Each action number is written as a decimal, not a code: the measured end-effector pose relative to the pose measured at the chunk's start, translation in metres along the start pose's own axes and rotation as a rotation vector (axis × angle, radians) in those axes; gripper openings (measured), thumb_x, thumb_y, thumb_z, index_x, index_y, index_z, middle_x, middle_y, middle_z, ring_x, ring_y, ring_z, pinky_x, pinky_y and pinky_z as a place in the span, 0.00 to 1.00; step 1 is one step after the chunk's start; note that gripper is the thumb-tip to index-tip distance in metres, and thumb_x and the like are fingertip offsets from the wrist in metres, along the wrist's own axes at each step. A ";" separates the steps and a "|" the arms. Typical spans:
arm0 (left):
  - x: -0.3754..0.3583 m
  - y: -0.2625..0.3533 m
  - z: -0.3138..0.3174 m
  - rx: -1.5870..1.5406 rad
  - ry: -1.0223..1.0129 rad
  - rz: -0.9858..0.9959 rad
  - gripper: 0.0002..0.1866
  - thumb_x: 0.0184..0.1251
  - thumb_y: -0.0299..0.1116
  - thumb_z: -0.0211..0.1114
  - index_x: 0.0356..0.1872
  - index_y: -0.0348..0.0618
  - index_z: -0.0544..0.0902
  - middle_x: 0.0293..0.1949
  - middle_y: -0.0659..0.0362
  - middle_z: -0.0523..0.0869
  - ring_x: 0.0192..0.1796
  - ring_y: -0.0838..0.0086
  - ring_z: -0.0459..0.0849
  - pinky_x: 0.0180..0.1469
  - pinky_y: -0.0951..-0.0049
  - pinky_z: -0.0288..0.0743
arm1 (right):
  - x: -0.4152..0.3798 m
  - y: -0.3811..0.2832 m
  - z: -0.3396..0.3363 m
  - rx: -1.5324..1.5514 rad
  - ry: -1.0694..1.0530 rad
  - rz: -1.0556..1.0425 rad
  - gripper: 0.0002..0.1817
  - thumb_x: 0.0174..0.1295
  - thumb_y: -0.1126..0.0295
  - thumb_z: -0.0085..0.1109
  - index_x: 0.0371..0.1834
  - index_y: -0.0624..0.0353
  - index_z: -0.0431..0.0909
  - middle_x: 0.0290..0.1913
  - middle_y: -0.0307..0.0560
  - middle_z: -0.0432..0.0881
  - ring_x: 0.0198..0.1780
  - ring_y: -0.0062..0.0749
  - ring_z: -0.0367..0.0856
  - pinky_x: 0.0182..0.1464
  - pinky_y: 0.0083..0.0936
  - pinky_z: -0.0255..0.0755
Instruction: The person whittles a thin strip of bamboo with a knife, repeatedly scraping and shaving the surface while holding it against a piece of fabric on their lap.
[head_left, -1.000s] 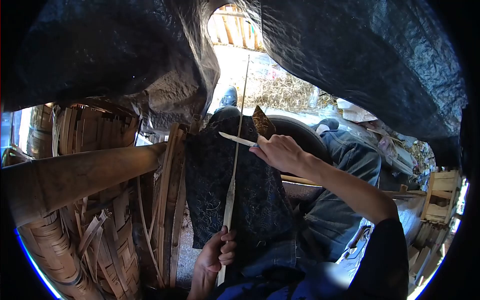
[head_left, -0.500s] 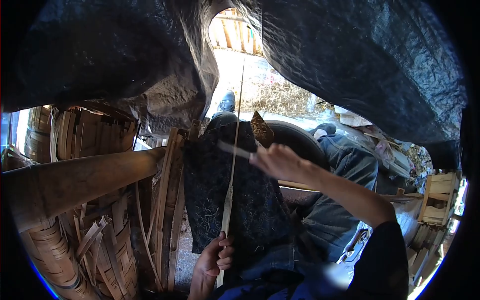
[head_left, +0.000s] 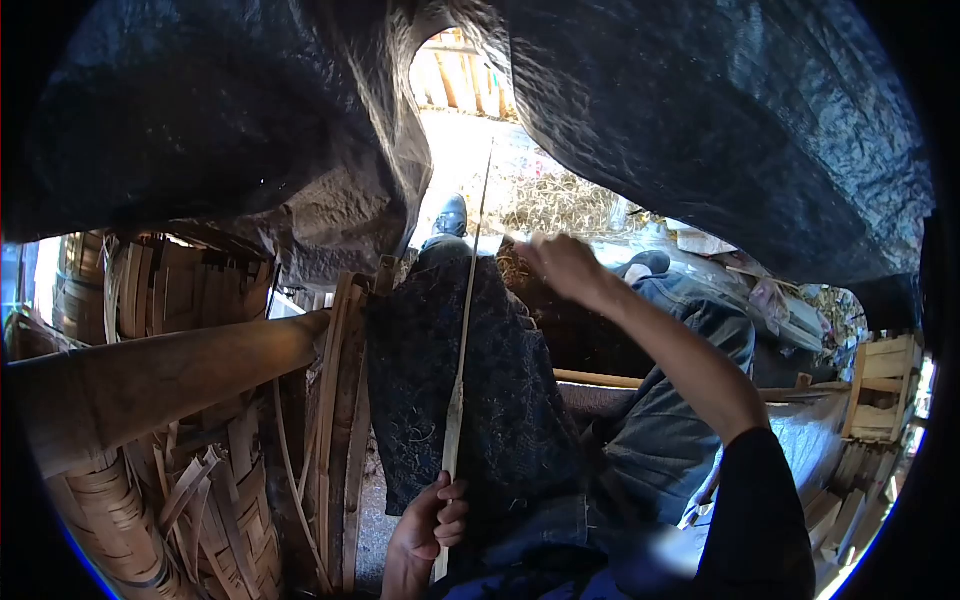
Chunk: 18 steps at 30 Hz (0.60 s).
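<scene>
A long, thin bamboo strip [head_left: 468, 350] runs away from my body over a dark patterned cloth [head_left: 415, 400] on my leg. My left hand [head_left: 432, 515] is closed around the strip's wide near end, low in the view. Farther out, my right hand [head_left: 565, 265] is closed on a knife, slightly smeared by motion. The pale blade of the knife [head_left: 489, 244] shows beside the thin far part of the strip; its handle is hidden in my fingers.
A thick bamboo pole [head_left: 170, 375] juts in from the left, above a woven bamboo basket [head_left: 115, 520]. Upright slats [head_left: 335, 400] stand left of my leg. Black plastic sheeting [head_left: 700, 120] hangs overhead. Shavings [head_left: 560, 200] lie on the ground ahead, and a wooden crate [head_left: 880, 390] stands at right.
My right hand with the knife has moved away from my body along the strip, up and a little right in view. My left hand keeps its hold in nearly the same place.
</scene>
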<state>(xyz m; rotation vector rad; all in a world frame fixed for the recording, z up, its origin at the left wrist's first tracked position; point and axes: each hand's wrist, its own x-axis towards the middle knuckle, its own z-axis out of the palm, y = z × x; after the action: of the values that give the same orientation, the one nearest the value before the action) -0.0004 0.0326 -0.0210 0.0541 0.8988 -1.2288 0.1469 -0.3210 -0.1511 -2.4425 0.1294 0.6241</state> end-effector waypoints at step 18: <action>-0.030 0.005 0.028 0.484 0.337 0.338 0.16 0.75 0.51 0.44 0.30 0.55 0.66 0.19 0.68 0.63 0.15 0.84 0.55 0.15 0.82 0.46 | -0.128 -0.010 0.061 0.211 0.206 -0.498 0.10 0.68 0.69 0.48 0.30 0.62 0.68 0.24 0.54 0.75 0.31 0.49 0.81 0.28 0.38 0.72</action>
<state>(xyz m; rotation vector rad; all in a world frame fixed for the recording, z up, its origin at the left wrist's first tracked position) 0.0184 0.0449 0.0142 0.7890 0.8174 -1.1075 0.0114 -0.2838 -0.1293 -2.2048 -0.3086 0.1303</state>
